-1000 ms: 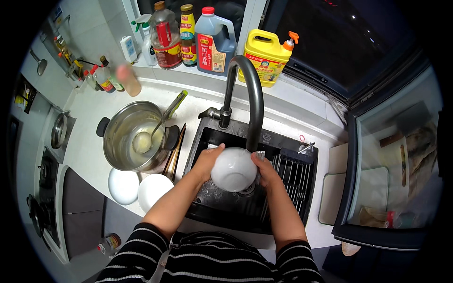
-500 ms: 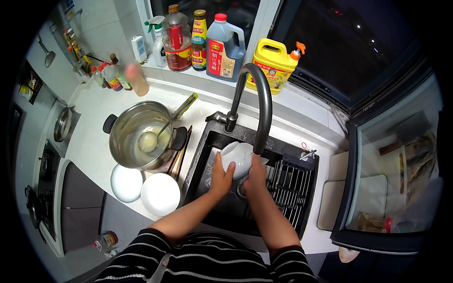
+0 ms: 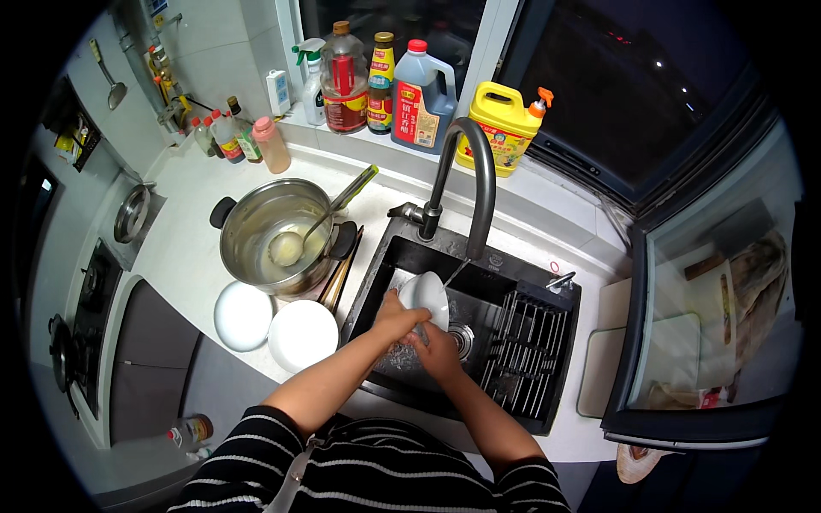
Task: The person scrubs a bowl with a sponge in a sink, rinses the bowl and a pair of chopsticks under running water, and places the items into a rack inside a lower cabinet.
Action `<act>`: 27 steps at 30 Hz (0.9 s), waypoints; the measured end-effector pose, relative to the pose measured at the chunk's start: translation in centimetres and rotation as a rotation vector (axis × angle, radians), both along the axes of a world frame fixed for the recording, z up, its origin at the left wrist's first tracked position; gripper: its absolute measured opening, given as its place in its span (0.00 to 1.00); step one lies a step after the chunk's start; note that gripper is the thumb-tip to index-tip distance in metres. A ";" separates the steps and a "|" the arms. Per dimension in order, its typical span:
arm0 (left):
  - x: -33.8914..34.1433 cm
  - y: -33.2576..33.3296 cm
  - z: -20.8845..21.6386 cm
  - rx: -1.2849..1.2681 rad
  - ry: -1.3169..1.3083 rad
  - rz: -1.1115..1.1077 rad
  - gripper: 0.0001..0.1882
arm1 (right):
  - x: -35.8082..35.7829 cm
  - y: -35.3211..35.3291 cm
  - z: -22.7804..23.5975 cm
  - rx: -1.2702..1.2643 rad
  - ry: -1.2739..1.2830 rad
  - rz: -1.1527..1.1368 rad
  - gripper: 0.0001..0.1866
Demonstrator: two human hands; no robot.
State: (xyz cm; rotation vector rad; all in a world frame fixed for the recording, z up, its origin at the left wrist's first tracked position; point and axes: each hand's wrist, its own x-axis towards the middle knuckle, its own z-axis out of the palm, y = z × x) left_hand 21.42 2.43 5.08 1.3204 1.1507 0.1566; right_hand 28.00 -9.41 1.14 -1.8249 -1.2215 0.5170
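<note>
A kitchen, by all appearances a household one, is shown here. A black sink (image 3: 402,256) with an arched tap (image 3: 485,188) is set into a white worktop (image 3: 184,205), on which a steel pot (image 3: 242,256) is placed. A dark hob (image 3: 94,316) can be seen at the far left, beside grey cabinets (image 3: 154,333). Large bottles (image 3: 345,111) are lined up along the windowsill (image 3: 526,177) (a spray bottle (image 3: 313,90) is included), and a hanging ladle (image 3: 117,94) is mounted on the wall.

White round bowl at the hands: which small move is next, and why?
Perhaps turn the bowl under the dark curved metal faucet: the left hand and right hand meet at its lower edge, and it tilts over the wet, black rectangular sink.
</note>
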 end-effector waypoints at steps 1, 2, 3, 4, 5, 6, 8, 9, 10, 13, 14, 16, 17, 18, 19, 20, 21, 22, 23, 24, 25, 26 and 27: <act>-0.3 0.1 0.9 -0.045 0.065 0.019 0.48 | 0.0 0.0 0.0 -0.002 -0.074 0.042 0.20; -0.6 0.0 0.9 0.000 0.069 0.024 0.47 | 0.1 0.0 -0.1 0.053 -0.157 0.069 0.20; -0.8 0.1 0.8 0.046 0.073 0.030 0.47 | 0.3 0.0 -0.2 0.108 -0.240 0.096 0.20; -1.1 0.1 0.7 0.091 0.076 0.037 0.47 | 0.4 -0.1 -0.2 0.163 -0.325 0.125 0.20; -1.4 0.1 0.7 0.136 0.078 0.045 0.47 | 0.5 -0.4 -0.2 0.156 -0.275 0.102 0.21; -1.7 0.1 0.5 0.312 0.087 -0.009 0.47 | 0.6 -0.8 -0.1 0.148 -0.224 0.081 0.22; -1.9 -0.3 0.9 0.658 0.106 -0.124 0.47 | 1.1 -1.6 -0.7 0.120 -0.149 -0.011 0.22; -2.0 -0.4 1.2 0.773 0.140 -0.188 0.49 | 1.5 -1.8 -2.0 0.101 -0.124 -0.080 0.21; -1.8 -0.6 2.1 0.827 0.158 -0.247 0.49 | 2.0 -2.0 -3.3 0.080 -0.101 -0.155 0.19; -1.4 -0.8 3.3 1.002 0.201 -0.379 0.50 | 2.7 -2.0 -4.8 0.007 -0.092 -0.309 0.14; -1.4 -0.8 3.3 1.026 0.207 -0.409 0.50 | 2.7 -1.9 -4.8 -0.029 -0.106 -0.356 0.14; -1.5 -0.8 3.3 1.072 0.215 -0.471 0.50 | 2.8 -1.7 -4.7 -0.046 -0.090 -0.394 0.14; -1.6 -1.0 3.4 1.015 0.224 -0.461 0.49 | 2.8 -1.5 -4.4 -0.056 -0.082 -0.414 0.13; -1.7 -1.1 3.7 0.959 0.234 -0.449 0.47 | 2.8 -1.5 -4.1 -0.040 -0.084 -0.409 0.13; -2.0 -1.2 3.8 0.900 0.245 -0.436 0.46 | 2.6 -1.3 -3.6 -0.025 -0.084 -0.401 0.13; -2.2 -1.0 3.0 0.808 0.227 -0.360 0.45 | 2.5 -1.2 -3.4 -0.009 -0.084 -0.392 0.12; -2.3 -0.7 1.7 0.715 0.208 -0.284 0.44 | 2.4 -1.0 -3.5 -0.012 -0.087 -0.392 0.12; -2.4 -0.6 1.3 0.623 0.186 -0.209 0.44 | 2.5 -0.8 -3.8 -0.013 -0.091 -0.394 0.12; -2.4 -0.9 1.1 0.566 0.208 -0.176 0.42 | 2.6 -0.7 -4.2 -0.014 -0.096 -0.396 0.12; -2.4 -1.0 0.9 0.572 0.210 -0.179 0.41 | 2.6 -0.6 -4.5 -0.024 -0.086 -0.413 0.12; -2.4 -1.1 0.8 0.578 0.211 -0.180 0.41 | 2.6 -0.6 -4.9 -0.033 -0.077 -0.429 0.12; -2.4 -1.1 0.6 0.584 0.212 -0.182 0.41 | 2.7 -0.5 -5.2 -0.041 -0.068 -0.445 0.12; -2.3 -0.8 -0.5 0.586 0.161 -0.127 0.37 | 2.9 -0.3 -5.7 -0.023 -0.029 -0.528 0.13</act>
